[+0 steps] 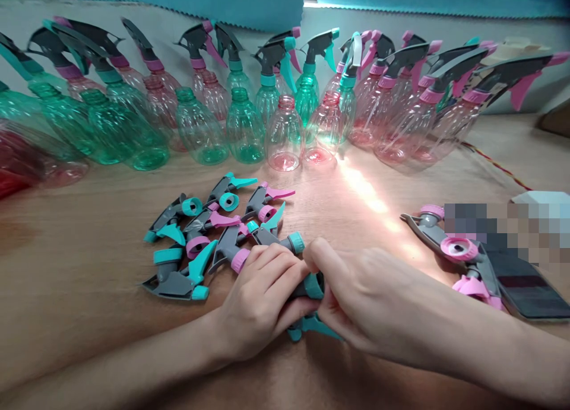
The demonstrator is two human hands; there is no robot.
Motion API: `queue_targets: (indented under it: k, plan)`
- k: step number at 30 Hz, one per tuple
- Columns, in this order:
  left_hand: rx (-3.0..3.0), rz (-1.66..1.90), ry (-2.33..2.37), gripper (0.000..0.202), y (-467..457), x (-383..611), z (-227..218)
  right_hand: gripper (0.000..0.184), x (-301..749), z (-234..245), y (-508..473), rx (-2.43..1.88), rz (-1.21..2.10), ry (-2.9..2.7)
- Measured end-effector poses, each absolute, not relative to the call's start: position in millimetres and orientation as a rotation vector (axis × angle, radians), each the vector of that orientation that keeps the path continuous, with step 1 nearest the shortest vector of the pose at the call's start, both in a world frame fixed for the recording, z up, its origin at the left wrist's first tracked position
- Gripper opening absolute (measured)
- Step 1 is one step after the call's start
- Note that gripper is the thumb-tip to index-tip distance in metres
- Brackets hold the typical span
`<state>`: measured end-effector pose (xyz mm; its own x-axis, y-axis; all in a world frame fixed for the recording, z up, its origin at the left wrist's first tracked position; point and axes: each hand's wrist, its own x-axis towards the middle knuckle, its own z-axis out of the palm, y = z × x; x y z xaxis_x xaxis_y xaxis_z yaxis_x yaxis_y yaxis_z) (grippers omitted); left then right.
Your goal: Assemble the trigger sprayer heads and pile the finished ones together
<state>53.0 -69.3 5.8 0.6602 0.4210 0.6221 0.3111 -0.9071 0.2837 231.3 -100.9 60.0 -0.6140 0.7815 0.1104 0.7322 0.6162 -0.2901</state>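
Observation:
Both hands meet over a grey spray-trigger head with teal collar and teal lever point(312, 306) near the table's front. My left hand point(260, 294) curls its fingers over the grey body. My right hand point(360, 297) pinches the teal collar end with thumb and fingers. Just beyond the hands lies a pile of loose trigger heads point(214, 238), grey with teal or pink parts, touching my left fingers.
Rows of teal and pink clear bottles point(243, 128) stand at the back, several capped with triggers. More pink-collared trigger heads point(458, 250) and a dark phone point(525, 288) lie at the right. The wooden table point(80, 261) stretches left.

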Motion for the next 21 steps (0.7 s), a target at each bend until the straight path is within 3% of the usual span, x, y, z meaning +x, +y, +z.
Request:
queue_targets:
  k: [5, 9, 13, 21]
  plan:
    - [2.702, 1.050, 0.608, 0.023, -68.8, 50.8, 5.2, 0.004, 240.4, 63.4, -97.5, -1.322, 0.543, -2.621]
    - [2.615, 1.021, 0.613, 0.026, -67.9, 49.2, 4.2, 0.010, 252.2, 74.4, -90.2, -1.302, 0.845, -2.563]
    - [2.541, 1.019, 0.615, 0.035, -67.7, 49.8, 6.7, 0.006, 267.6, 81.3, -80.3, -1.290, 0.923, -2.477]
    - [2.496, 1.125, 0.638, 0.033, -68.8, 52.3, 9.8, 0.013, 271.5, 75.7, -70.3, -1.072, 1.291, -2.298]
